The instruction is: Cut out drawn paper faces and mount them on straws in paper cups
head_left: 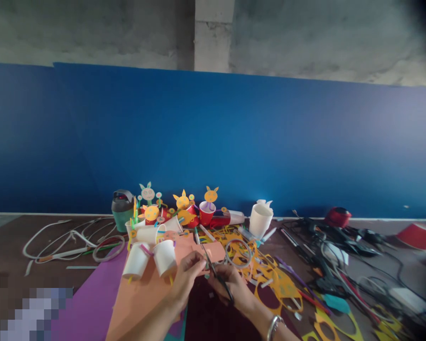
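Note:
My right hand (232,284) is closed around a pair of scissors (220,279) with dark handles, the blades pointing up and away. My left hand (190,274) is pinched at the scissors' left side, on a small piece of salmon paper (205,271) mostly covered by the fingers. Beyond the fingertips, a larger piece of salmon paper (216,251) shows behind the blades. Left of my hands, two white paper cups (135,260) stand upside down on an orange sheet (142,303). Animal-face cutouts (211,195) rise from red and white cups behind them.
Yellow paper scraps (266,270) and a tape roll (238,253) spread to the right. A white cup (261,220) stands farther back. Dark cables and tools (337,255) crowd the right side; white cords (67,239) lie left. A blue panel (199,142) closes off the back.

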